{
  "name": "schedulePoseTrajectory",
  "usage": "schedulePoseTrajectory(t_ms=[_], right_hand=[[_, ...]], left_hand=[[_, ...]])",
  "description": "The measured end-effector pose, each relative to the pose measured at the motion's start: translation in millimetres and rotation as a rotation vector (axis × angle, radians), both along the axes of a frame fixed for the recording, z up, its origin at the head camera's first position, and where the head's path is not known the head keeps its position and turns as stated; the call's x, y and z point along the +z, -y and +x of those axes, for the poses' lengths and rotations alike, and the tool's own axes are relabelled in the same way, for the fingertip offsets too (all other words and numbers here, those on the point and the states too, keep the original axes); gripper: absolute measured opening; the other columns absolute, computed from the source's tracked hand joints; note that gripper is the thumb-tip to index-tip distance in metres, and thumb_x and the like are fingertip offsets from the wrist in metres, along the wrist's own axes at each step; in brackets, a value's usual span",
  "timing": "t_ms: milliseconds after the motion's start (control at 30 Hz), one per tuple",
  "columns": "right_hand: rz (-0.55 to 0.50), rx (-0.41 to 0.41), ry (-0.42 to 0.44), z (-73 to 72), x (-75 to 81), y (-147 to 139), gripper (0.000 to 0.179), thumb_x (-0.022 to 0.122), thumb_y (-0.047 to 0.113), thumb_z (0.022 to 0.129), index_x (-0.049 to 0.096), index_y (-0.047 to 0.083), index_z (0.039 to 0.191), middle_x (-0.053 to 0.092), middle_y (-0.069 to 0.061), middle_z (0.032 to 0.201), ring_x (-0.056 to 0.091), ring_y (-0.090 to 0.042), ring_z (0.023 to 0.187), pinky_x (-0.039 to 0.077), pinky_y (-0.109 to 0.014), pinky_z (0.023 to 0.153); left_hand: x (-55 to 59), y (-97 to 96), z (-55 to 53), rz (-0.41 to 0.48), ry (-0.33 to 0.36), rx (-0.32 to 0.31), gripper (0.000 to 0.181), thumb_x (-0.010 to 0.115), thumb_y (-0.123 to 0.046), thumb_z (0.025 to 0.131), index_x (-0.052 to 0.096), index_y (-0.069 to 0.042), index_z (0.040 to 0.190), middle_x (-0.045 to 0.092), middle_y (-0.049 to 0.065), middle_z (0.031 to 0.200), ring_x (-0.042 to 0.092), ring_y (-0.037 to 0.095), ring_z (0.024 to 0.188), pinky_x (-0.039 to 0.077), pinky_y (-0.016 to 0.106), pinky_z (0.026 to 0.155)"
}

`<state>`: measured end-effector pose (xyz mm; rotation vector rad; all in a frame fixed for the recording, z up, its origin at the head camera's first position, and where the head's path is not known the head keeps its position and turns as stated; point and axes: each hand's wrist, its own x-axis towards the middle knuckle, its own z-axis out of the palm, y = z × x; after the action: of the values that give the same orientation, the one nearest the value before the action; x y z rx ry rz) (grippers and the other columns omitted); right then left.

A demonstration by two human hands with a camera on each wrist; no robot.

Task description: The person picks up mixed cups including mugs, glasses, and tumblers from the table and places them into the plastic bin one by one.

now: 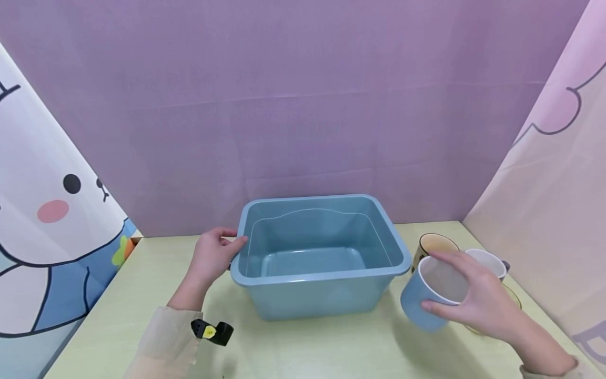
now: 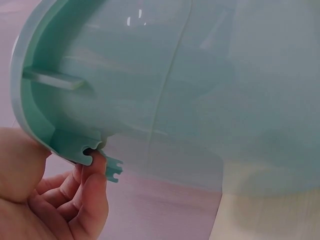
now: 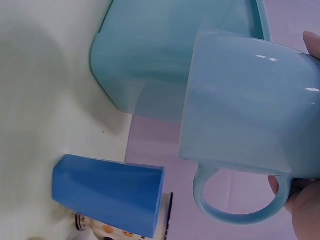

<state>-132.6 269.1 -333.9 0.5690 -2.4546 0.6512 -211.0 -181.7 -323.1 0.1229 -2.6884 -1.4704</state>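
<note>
A blue plastic basin (image 1: 322, 295) stands on the table. At its left end my left hand (image 1: 215, 255) grips the rim, thumb over the top and fingers curled underneath, beside a molded bracket (image 2: 75, 145) in the left wrist view. My right hand (image 1: 483, 300) holds a light blue mug (image 1: 421, 305) around its upper part, thumb on the near side and fingers across the far side. The mug is tilted, to the right of the basin. Its loop handle (image 3: 240, 217) shows in the right wrist view, with no fingers through it.
Behind the held mug stand a dark-rimmed mug (image 1: 437, 242) and a white mug (image 1: 490, 263). A yellowish rim (image 1: 513, 297) peeks out by my right hand. A darker blue cup (image 3: 107, 192) stands near the patterned mug in the right wrist view. Purple cloth (image 1: 303, 105) hangs behind the table.
</note>
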Motion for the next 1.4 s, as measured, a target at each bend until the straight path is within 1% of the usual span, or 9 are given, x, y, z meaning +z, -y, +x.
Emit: schedulePoseTrajectory(t_ms=[167, 300, 533, 700, 767, 933, 1133, 1300, 1400], right_hand=[[-0.008, 0.042, -0.001, -1.9, 5.9, 1.1, 0.091, 0.093, 0.029, 0.050, 0.054, 0.021, 0.132, 0.055, 0.017, 0.124, 0.046, 0.007, 0.099, 0.038, -0.013, 0.069], [-0.014, 0.076, -0.021, -3.9, 10.4, 2.7, 0.092, 0.093, 0.026, 0.049, 0.055, 0.019, 0.131, 0.052, 0.022, 0.127, 0.046, 0.008, 0.102, 0.037, -0.012, 0.071], [0.031, 0.083, -0.076, -6.9, 19.4, 3.8, 0.092, 0.094, 0.025, 0.047, 0.056, 0.020, 0.131, 0.056, 0.020, 0.123, 0.049, 0.008, 0.101, 0.038, -0.012, 0.071], [0.041, 0.070, -0.042, -5.1, 26.7, 4.0, 0.090, 0.093, 0.027, 0.049, 0.056, 0.020, 0.130, 0.055, 0.020, 0.123, 0.046, 0.012, 0.108, 0.036, -0.009, 0.077], [0.046, 0.059, -0.022, -3.3, 29.4, 4.2, 0.089, 0.093, 0.028, 0.050, 0.055, 0.021, 0.130, 0.054, 0.022, 0.124, 0.044, 0.013, 0.110, 0.037, -0.009, 0.076], [0.030, 0.048, -0.004, -1.2, 34.9, 4.6, 0.088, 0.093, 0.027, 0.051, 0.055, 0.023, 0.130, 0.055, 0.017, 0.121, 0.047, 0.010, 0.100, 0.040, -0.012, 0.068], [0.014, 0.045, 0.003, -2.0, 40.2, 3.2, 0.088, 0.093, 0.024, 0.051, 0.055, 0.022, 0.130, 0.055, 0.011, 0.116, 0.046, 0.006, 0.093, 0.040, -0.012, 0.065], [0.018, 0.042, -0.013, -3.8, 44.5, 1.0, 0.089, 0.093, 0.025, 0.049, 0.055, 0.022, 0.130, 0.057, 0.008, 0.114, 0.046, 0.006, 0.093, 0.038, -0.010, 0.069], [0.018, 0.048, -0.017, -4.7, 46.8, -0.5, 0.090, 0.093, 0.025, 0.049, 0.055, 0.022, 0.130, 0.057, 0.008, 0.116, 0.044, 0.010, 0.100, 0.035, -0.008, 0.076]], left_hand=[[-0.8, 0.4, -0.1, 0.007, 0.002, 0.001, 0.050, 0.062, -0.028, 0.091, 0.049, 0.004, 0.126, 0.066, 0.017, 0.088, 0.065, 0.013, 0.063, 0.057, 0.030, 0.062], [-0.8, 0.4, -0.1, 0.011, 0.004, 0.002, 0.050, 0.062, -0.029, 0.091, 0.049, 0.004, 0.127, 0.066, 0.017, 0.089, 0.065, 0.013, 0.063, 0.057, 0.030, 0.061], [-0.7, 0.5, -0.3, 0.016, -0.001, -0.004, 0.050, 0.062, -0.028, 0.091, 0.049, 0.004, 0.127, 0.067, 0.017, 0.089, 0.065, 0.013, 0.063, 0.057, 0.030, 0.061], [-1.4, 0.5, -0.5, 0.020, 0.001, -0.003, 0.050, 0.062, -0.029, 0.091, 0.049, 0.004, 0.127, 0.066, 0.018, 0.090, 0.065, 0.013, 0.064, 0.057, 0.031, 0.061], [-1.7, 0.6, -0.7, 0.022, 0.000, -0.004, 0.050, 0.062, -0.029, 0.091, 0.049, 0.004, 0.127, 0.067, 0.018, 0.090, 0.066, 0.013, 0.064, 0.057, 0.031, 0.061], [-2.1, 0.7, -1.3, 0.026, -0.001, -0.003, 0.050, 0.062, -0.029, 0.091, 0.049, 0.004, 0.126, 0.067, 0.018, 0.090, 0.066, 0.013, 0.064, 0.057, 0.031, 0.061], [-2.0, 0.3, -1.3, 0.039, 0.005, 0.000, 0.051, 0.063, -0.030, 0.091, 0.049, 0.004, 0.127, 0.066, 0.017, 0.090, 0.065, 0.014, 0.063, 0.057, 0.030, 0.061], [-2.1, 0.6, -1.4, 0.042, 0.005, 0.001, 0.051, 0.063, -0.030, 0.091, 0.049, 0.004, 0.127, 0.067, 0.017, 0.089, 0.066, 0.014, 0.063, 0.057, 0.030, 0.060], [-2.4, 0.8, -1.7, 0.040, 0.005, 0.000, 0.051, 0.063, -0.030, 0.091, 0.049, 0.004, 0.127, 0.066, 0.017, 0.089, 0.065, 0.014, 0.063, 0.057, 0.030, 0.060]])
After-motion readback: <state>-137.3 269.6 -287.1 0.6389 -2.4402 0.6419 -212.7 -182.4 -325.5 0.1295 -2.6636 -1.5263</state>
